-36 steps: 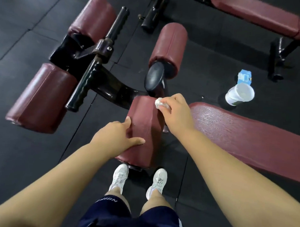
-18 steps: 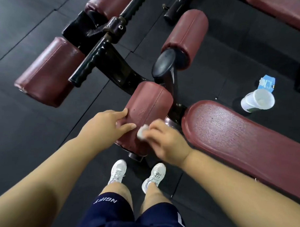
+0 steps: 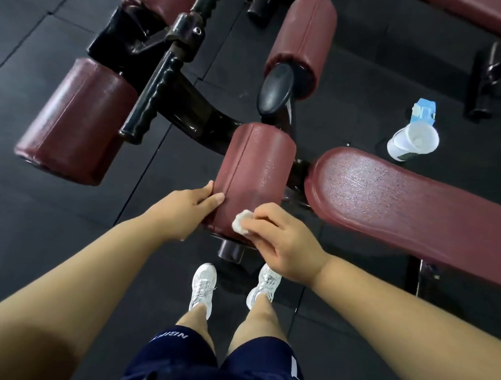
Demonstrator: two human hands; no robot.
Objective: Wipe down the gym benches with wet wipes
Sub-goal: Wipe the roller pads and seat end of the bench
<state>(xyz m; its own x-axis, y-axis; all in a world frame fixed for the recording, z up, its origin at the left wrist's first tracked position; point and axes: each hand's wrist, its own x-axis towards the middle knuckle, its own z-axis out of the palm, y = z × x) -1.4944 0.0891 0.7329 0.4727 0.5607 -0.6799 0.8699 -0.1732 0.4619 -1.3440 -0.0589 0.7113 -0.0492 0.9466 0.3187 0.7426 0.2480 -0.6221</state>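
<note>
Two hands share the job on the nearest roller pad [image 3: 255, 173], the maroon cylinder at the head end of the bench. My left hand [image 3: 183, 213] holds the pad's left side, thumb on top and fingers wrapped round the edge, which I judge keeps the roller from spinning under the rubbing. My right hand [image 3: 281, 242] has its grip pinched together on a balled white wet wipe [image 3: 241, 221], pressed against the pad's near end, just above the black end cap [image 3: 231, 250]. Wet sheen on the pad and on the long bench pad [image 3: 399, 200] to its right suggests both have had a pass. Beyond that bench pad, on the floor, stand a white cup [image 3: 413, 141] and a blue wipes packet [image 3: 424, 110], within reach for a fresh wipe.
</note>
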